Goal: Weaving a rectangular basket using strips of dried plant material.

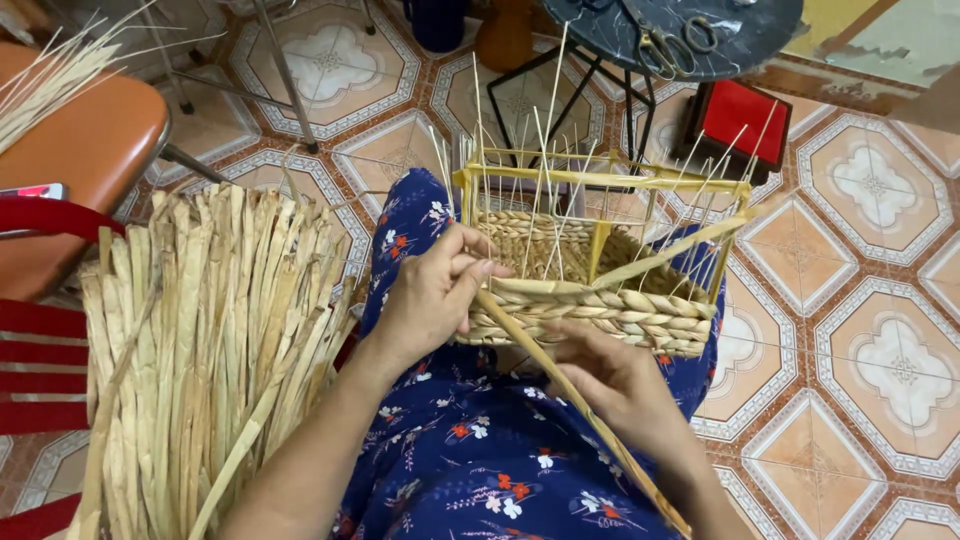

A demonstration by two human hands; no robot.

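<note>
Four-sided patterned floor tiles (890,360) underfoot

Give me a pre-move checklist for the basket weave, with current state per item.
1. Left hand grips the near wall of the basket by the corner: ok.
2. Right hand on the long strand running from the wall down across the lap: ok.
3. Strand kept taut between the hands: cannot tell.
4. Upright stakes standing, not bent over the rim frame: ok.
5. Spare strand bundle beside the left arm, within reach: ok.
6. Strand's free end clear of the lap fabric: cannot tell, it runs out of the picture.
</note>
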